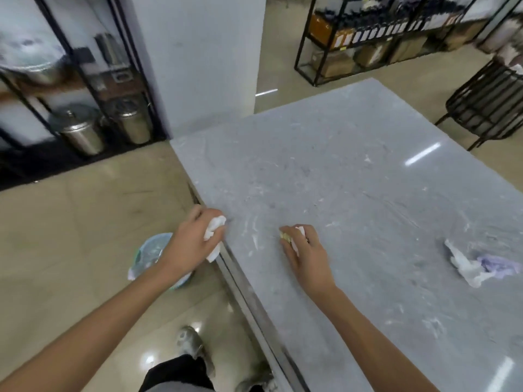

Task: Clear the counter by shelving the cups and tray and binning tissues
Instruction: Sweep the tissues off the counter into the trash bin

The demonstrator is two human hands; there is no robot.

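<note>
Head view, looking down: the left hand [195, 236] sits at the counter's [353, 179] near-left edge, fingers curled round a crumpled white tissue [214, 232] that spills out of the fist. Directly below it on the floor, at about eight o'clock from the counter's middle, waits the pale green bin [152, 250], partly hidden by the forearm. The right hand [304, 250] rests low on the stone at six o'clock, fingers pinching a small wad [294, 236], white with a yellowish bit; what exactly it is, I cannot tell. Out at four o'clock lies a loose tissue heap [475, 267], white with a lilac piece touching it, well apart from both hands. No cups or tray show on the counter. This stuff should be feather-light, soft, easily squashed; gather the heap from above at its bunched middle, since a corner pinch may tear or trail.
</note>
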